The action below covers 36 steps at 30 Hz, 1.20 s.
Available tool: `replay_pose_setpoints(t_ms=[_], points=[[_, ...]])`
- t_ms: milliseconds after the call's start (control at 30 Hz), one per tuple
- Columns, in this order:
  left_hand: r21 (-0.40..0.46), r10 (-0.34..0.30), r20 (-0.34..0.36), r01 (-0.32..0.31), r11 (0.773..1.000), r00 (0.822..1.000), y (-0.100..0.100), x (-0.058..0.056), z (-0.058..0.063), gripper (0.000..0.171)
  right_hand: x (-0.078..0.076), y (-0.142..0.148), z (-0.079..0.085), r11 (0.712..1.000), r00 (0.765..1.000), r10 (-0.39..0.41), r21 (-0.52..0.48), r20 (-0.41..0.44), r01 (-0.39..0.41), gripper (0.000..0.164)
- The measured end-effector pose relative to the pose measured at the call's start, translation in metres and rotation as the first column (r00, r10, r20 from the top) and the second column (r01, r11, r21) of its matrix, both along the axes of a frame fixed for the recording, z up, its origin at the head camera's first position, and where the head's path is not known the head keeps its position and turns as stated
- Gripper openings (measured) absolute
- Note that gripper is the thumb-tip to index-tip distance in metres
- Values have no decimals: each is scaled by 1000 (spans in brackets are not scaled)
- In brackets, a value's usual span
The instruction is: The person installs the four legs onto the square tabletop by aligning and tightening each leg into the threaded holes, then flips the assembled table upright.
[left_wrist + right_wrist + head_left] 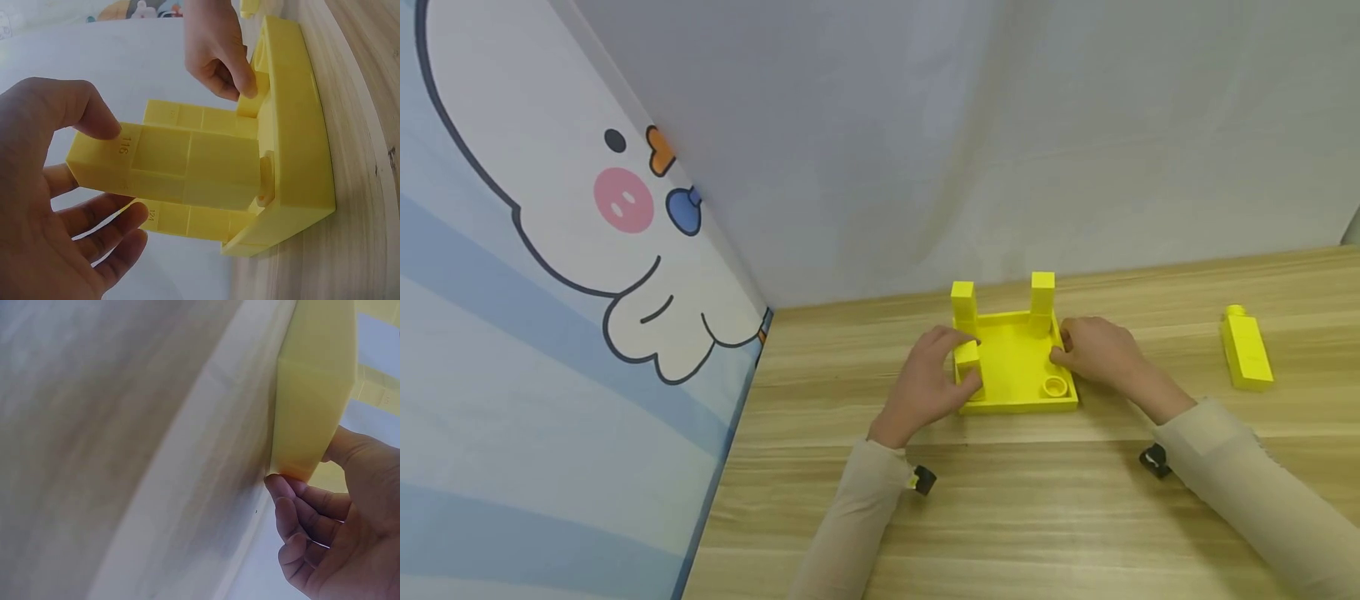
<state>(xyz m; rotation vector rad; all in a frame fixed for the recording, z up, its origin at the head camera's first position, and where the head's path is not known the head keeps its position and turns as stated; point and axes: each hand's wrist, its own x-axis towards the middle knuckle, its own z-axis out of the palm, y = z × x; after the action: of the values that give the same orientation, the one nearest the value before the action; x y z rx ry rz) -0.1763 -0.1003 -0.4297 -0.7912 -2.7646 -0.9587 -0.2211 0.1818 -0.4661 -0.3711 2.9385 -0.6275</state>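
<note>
My left hand (928, 379) grips the numbered top end of a yellow square leg (194, 165) with thumb and fingers. The leg's lower end is right at the front-left corner of a yellow shallow square base (1018, 407), with a round part showing at the joint in the left wrist view. Across the base, my right hand (1101, 350) pinches its right wall between thumb and fingers. Two similar legs, the back-left one (964, 300) and the back-right one (1042, 296), stand upright at the far corners. A round socket (1054, 387) shows in the front-right corner.
Another yellow leg (1247, 350) with a round peg lies on the wooden table (1037, 508), to the right of my right hand. A pale wall (865, 167) rises behind the table. On the left stands a panel (550, 350) with a cartoon print.
</note>
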Motion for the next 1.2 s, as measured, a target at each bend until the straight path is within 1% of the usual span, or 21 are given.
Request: replay_pose_setpoints(t_ms=[67, 133, 200, 333, 400, 500, 600, 700, 933, 1033, 1200], points=[[7, -9, 15, 9, 1000, 1000, -1, 1, 0, 44, 2, -1, 0, 1000, 1000, -5, 1, -1, 5, 20], [1, -4, 21, 4, 1000, 1000, -3, 2, 0, 47, 5, -2, 1, 1000, 1000, -10, 0, -1, 10, 20], [-21, 26, 14, -26, 999, 1000, -3, 4, 0, 52, 8, -2, 2, 1000, 1000, -14, 0, -1, 14, 20], [-48, 110, -8, -110, 993, 994, -2, 5, -2, 62, 8, -3, 3, 1000, 1000, -12, -1, 0, 12, 20], [-39, 136, -13, -137, 990, 991, -1, 5, -2, 61, 9, -3, 3, 1000, 1000, -12, 0, 0, 12, 20], [-30, 144, -36, -145, 989, 989, -2, 4, -3, 54, 8, -3, 3, 1000, 1000, -14, 0, 1, 14, 20], [-30, 130, -59, -132, 991, 990, -2, 4, -3, 49, 8, -2, 2, 1000, 1000, -14, 4, -3, 14, 20], [-22, 99, -62, -101, 995, 993, -3, 3, -3, 45, 8, -3, 2, 1000, 1000, -15, 6, -6, 15, 20], [13, 45, -12, -45, 999, 999, -1, -2, -2, 42, 0, 0, 0, 1000, 1000, 0, -4, -3, 0, 21], [-1, 13, 2, -13, 1000, 1000, -1, -5, -2, 46, -4, 1, -2, 1000, 1000, 7, -3, -1, -7, 21], [-28, -64, 61, 66, 997, 996, -2, -8, -3, 54, -11, 3, -6, 1000, 1000, 17, -5, 3, -17, 21]])
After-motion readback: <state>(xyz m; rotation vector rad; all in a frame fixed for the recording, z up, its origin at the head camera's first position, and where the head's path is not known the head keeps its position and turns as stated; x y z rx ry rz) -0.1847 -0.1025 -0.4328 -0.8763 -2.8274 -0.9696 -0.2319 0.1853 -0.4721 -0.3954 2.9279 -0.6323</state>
